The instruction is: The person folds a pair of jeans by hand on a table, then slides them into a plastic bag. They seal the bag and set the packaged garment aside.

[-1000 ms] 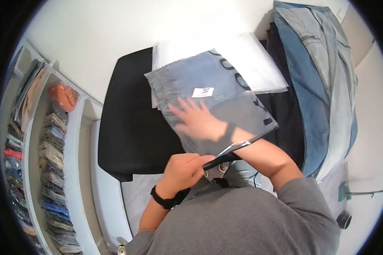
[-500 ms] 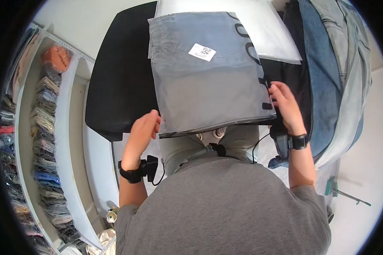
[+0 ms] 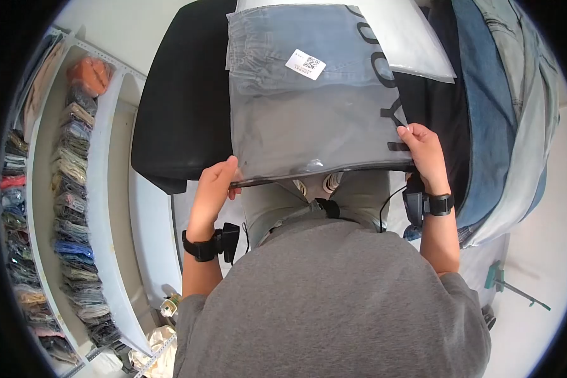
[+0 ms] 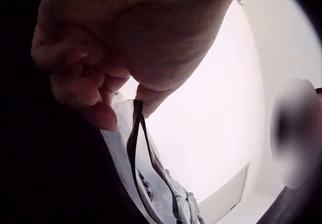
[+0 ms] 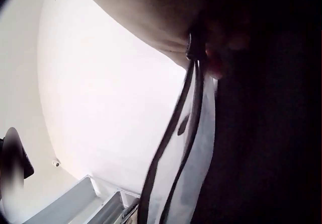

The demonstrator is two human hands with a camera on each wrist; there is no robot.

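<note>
A frosted plastic bag (image 3: 315, 126) with black lettering lies on the black-covered table, its near edge overhanging the front. Folded blue-grey jeans (image 3: 296, 38) show through its far part, and a white QR label (image 3: 306, 64) sits over them. My left hand (image 3: 213, 189) pinches the bag's near left corner between thumb and fingers. At the near right corner, my right hand (image 3: 427, 154) pinches the bag with its thumb on top. Both wrist views show the dark-edged mouth (image 4: 133, 148) of the bag parted between its two layers, pinched together at the corners.
Clear plastic bags (image 3: 416, 44) lie beneath and behind at the table's back. Jeans (image 3: 491, 113) are piled along the right side. The black tabletop (image 3: 176, 120) extends to the left. White shelves (image 3: 116, 264) with bagged clothes stand at far left.
My right hand has left the bag's surface and now grips its right corner; my left hand moved to the left corner. The bag was turned square to me, and the view shifted.
</note>
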